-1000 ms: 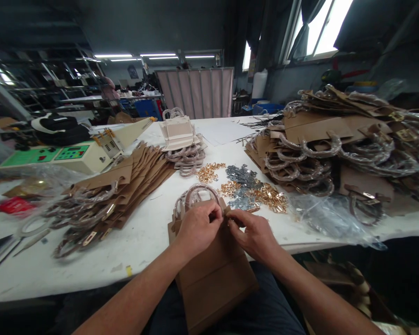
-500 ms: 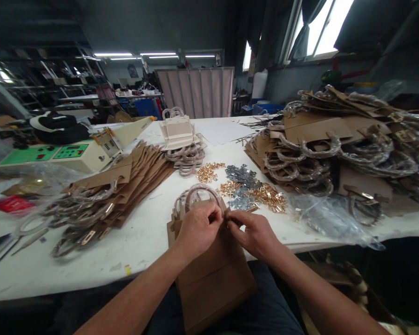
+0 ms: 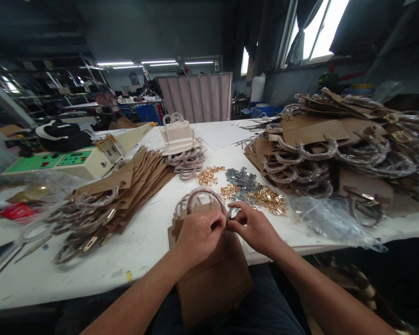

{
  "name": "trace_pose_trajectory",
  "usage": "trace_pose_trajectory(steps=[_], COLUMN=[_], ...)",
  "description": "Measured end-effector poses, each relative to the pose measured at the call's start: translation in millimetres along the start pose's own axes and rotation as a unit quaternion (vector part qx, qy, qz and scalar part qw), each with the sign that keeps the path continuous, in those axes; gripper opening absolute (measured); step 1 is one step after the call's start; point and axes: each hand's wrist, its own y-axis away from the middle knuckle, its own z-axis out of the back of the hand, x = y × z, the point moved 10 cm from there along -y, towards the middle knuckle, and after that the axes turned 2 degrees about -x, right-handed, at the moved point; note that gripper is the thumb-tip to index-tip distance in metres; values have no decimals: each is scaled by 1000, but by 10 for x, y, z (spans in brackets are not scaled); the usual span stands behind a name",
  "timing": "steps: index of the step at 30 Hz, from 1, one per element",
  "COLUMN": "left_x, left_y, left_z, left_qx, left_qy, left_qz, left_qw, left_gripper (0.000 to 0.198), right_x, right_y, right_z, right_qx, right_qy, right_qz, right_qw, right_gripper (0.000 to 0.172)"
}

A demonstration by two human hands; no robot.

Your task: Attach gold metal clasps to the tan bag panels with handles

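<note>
A brown bag (image 3: 214,279) with wrapped round handles (image 3: 199,201) lies over the table's near edge and onto my lap. My left hand (image 3: 198,236) is closed on the bag's top edge, fingers pinched near the handle base. My right hand (image 3: 253,228) meets it from the right, fingers pinched on a small metal fitting at the same spot. Just beyond my hands lie heaps of gold fittings (image 3: 269,198) and grey metal fittings (image 3: 241,177).
A fanned row of brown bags (image 3: 125,190) lies at left, and a tall pile of them (image 3: 335,139) at right. A pale bag (image 3: 177,132) sits on stacked handles mid-table. A green-panelled machine (image 3: 68,160) stands far left. Crumpled plastic (image 3: 330,218) lies at right.
My hands stay pinched together at the bag's top. The right hand has risen slightly, and the view has shifted a little.
</note>
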Motion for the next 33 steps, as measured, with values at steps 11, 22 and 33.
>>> trace_pose_trajectory(steps=[11, 22, 33], left_x=[187, 165, 1325], left_y=[-87, -27, 1254], left_z=[130, 288, 183], left_qx=[28, 58, -160], left_qy=[64, 98, 412], left_qz=[83, 70, 287], left_qw=[994, 991, 850], left_gripper=[16, 7, 67], right_x=[246, -58, -301], right_y=[-149, -70, -60], right_z=[366, -208, -358], right_qx=[61, 115, 134], right_qy=[90, -137, -244], right_qz=[59, -21, -90], right_qw=[992, 984, 956], right_gripper=[19, 30, 46])
